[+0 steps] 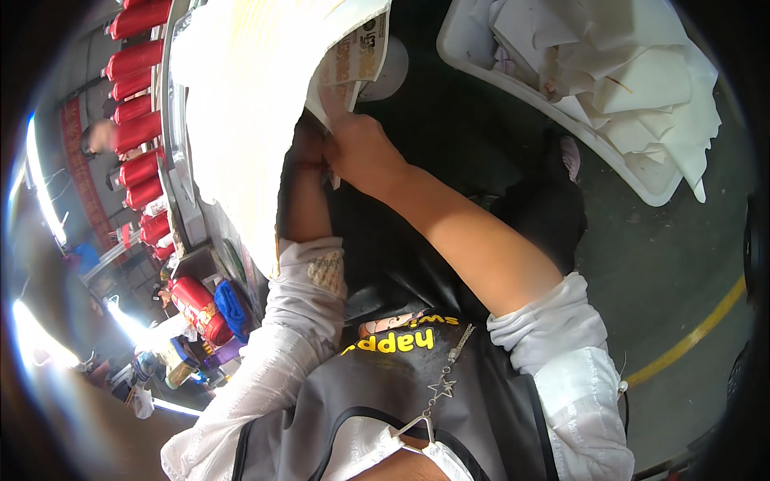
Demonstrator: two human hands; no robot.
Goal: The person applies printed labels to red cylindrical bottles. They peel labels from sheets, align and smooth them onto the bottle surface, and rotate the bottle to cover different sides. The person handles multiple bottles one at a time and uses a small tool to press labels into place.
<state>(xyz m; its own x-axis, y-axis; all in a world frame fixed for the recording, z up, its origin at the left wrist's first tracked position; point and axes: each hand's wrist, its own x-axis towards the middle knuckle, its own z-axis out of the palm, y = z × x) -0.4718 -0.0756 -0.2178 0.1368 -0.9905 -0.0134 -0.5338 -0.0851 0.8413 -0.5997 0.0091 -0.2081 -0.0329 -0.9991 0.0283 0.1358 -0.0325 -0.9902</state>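
A large pale sheet [249, 120] with faint yellow stripes hangs bent in front of me on the left, its ragged edge beside my arms. Below its upper edge shows a beige printed paper piece [353, 62]. My right hand [362, 152] is closed, with its fingers pinched at the lower end of the printed paper. Right beside it, in shadow, is my left hand [308, 144], partly covered by the sheet and by the right hand. Its fingers are hidden, so what it grips does not show.
On the right stands a white plastic bin [561, 120] heaped with cream sheets [642, 80]. A row of red rounded objects [136, 100] lines the left, with a person [100, 138] beyond. Farther down are a red canister [199, 309] and blue cloth [231, 309]. A yellow line [690, 337] crosses the floor.
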